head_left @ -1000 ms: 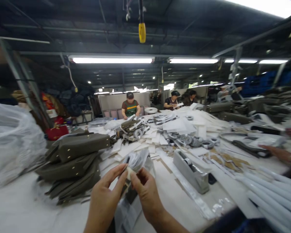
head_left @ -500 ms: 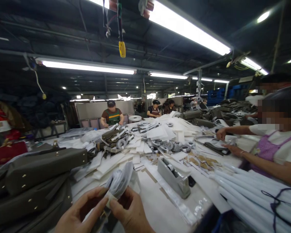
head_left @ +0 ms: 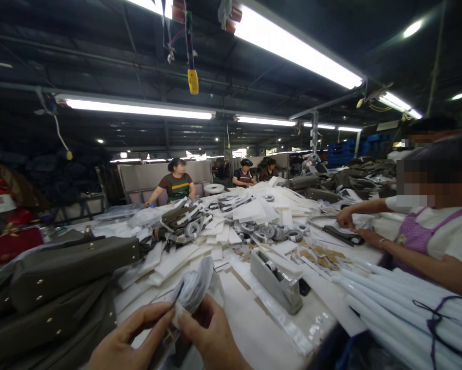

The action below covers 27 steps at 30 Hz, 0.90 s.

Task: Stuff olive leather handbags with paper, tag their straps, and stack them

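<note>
Low in the middle of the head view is a looped grey bundle [head_left: 192,289], wrapped in thin, wrinkled plastic or film. My right hand [head_left: 214,331] grips its near end, the thumb pressed on top. From the left side, my left hand [head_left: 136,331] pinches its edge with thumb and forefinger, right beside the right thumb. Under the fingers a pale band or strip partly shows, and what it is made of I cannot tell. More loose plastic hangs below both hands. To the right of my hands stands a grey tape dispenser [head_left: 277,282].
Dark olive bags [head_left: 76,259] with metal studs are piled at the left. White sheets [head_left: 254,209] and grey coils [head_left: 267,232] heap across the table's middle. White wrapped rolls [head_left: 404,308] lie at the right front. A co-worker's hands [head_left: 356,226] work at the right.
My left thumb and forefinger have closed together at the bundle's edge. My right hand keeps its grip. At the back, a co-worker has turned and stretched an arm to the left.
</note>
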### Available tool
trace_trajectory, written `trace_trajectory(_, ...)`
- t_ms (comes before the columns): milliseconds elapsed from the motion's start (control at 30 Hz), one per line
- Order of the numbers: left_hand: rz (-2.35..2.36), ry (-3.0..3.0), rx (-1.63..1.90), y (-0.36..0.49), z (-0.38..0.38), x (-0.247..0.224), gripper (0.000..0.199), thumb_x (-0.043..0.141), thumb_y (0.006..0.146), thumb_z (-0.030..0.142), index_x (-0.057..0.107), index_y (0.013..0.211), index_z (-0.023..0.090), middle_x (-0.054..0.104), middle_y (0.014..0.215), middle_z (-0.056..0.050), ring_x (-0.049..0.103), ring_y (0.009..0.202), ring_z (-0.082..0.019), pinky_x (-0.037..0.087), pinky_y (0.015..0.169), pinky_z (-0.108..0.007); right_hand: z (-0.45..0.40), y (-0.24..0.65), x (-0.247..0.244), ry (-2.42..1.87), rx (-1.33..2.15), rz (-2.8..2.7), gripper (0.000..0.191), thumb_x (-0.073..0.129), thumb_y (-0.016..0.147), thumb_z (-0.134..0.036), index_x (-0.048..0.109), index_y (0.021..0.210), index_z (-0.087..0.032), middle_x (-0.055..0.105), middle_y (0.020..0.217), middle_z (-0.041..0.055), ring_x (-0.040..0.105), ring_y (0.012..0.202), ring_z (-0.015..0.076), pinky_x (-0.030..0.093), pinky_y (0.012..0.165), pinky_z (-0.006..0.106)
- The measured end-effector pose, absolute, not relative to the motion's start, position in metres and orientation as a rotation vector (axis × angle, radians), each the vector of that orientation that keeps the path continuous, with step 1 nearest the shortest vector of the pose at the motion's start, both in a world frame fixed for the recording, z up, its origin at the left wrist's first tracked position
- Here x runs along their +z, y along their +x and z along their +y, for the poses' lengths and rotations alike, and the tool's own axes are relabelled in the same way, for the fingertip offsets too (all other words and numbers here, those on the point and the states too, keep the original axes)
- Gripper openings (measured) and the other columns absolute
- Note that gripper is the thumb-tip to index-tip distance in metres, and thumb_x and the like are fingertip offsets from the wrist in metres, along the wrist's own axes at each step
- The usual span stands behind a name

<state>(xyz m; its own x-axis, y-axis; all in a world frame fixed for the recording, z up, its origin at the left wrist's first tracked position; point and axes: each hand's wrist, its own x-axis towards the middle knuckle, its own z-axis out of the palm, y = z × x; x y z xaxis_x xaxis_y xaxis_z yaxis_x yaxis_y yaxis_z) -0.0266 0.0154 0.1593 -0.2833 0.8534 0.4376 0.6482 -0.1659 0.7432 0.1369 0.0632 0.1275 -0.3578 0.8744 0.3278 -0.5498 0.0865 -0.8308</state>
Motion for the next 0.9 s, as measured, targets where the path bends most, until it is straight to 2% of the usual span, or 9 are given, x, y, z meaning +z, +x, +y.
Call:
trace_trajectory(100, 1.94, 1.729, 1.616, -0.008, 0.004, 0.167, 0.035, 0.073, 0.071, 0.059, 0.079, 0.085, 0.028, 0.078, 0.09, -0.002, 0.074, 0.086, -0.025, 0.06, 0.082, -0.032, 0.052, 0.138, 0.135, -0.436, 1.544, -1.171, 0.049, 0.078, 0.076, -0.053, 0.068, 0.108, -0.017, 0.071, 0.095, 0.005, 0.063, 0.082, 0.0188, 0.051, 0.075, 0.031)
trace_trajectory(233, 1.929, 1.852, 1.666, 0.013, -0.007, 0.179, 0.015, 0.069, 0.083, 0.038, 0.077, 0.087, 0.026, 0.077, 0.09, -0.001, 0.072, 0.088, -0.02, 0.055, 0.085, -0.031, 0.047, 0.143, 0.138, -0.514, 1.559, -1.176, 0.042, 0.076, 0.079, -0.049, 0.068, 0.106, -0.018, 0.07, 0.092, 0.0031, 0.06, 0.081, 0.0166, 0.048, 0.073, 0.027)
trace_trajectory(400, 1.93, 1.964, 1.681, 0.022, -0.012, 0.184, 0.005, 0.069, 0.085, 0.025, 0.074, 0.084, 0.024, 0.075, 0.087, -0.001, 0.069, 0.085, -0.018, 0.052, 0.082, -0.031, 0.048, 0.144, 0.133, -0.534, 1.615, -1.157, 0.043, 0.076, 0.079, -0.048, 0.069, 0.108, -0.017, 0.071, 0.101, 0.0061, 0.06, 0.088, 0.0194, 0.047, 0.077, 0.03)
trace_trajectory(600, 1.957, 1.923, 1.792, 0.032, -0.014, 0.18, 0.003, 0.071, 0.085, 0.021, 0.072, 0.085, 0.023, 0.075, 0.086, 0.0, 0.069, 0.084, -0.017, 0.053, 0.08, -0.031, 0.048, 0.144, 0.129, -0.564, 1.602, -1.119, 0.039, 0.079, 0.077, -0.047, 0.07, 0.101, -0.018, 0.067, 0.085, 0.001, 0.053, 0.073, 0.0137, 0.043, 0.066, 0.026)
trace_trajectory(700, 1.986, 2.116, 1.819, 0.036, -0.014, 0.174, 0.005, 0.068, 0.088, 0.018, 0.07, 0.088, 0.022, 0.075, 0.086, -0.001, 0.068, 0.084, -0.017, 0.053, 0.081, -0.031, 0.049, 0.145, 0.124, -0.556, 1.612, -1.113, 0.039, 0.079, 0.077, -0.046, 0.07, 0.101, -0.017, 0.066, 0.085, 0.0014, 0.052, 0.073, 0.0137, 0.043, 0.067, 0.027)
trace_trajectory(900, 1.868, 2.641, 1.691, 0.028, -0.018, 0.167, 0.019, 0.059, 0.093, 0.013, 0.068, 0.108, 0.02, 0.077, 0.096, -0.004, 0.069, 0.091, -0.018, 0.056, 0.089, -0.032, 0.05, 0.15, 0.121, -0.528, 1.634, -1.161, 0.035, 0.079, 0.078, -0.045, 0.07, 0.098, -0.018, 0.066, 0.083, 0.0012, 0.053, 0.071, 0.0138, 0.045, 0.068, 0.028)
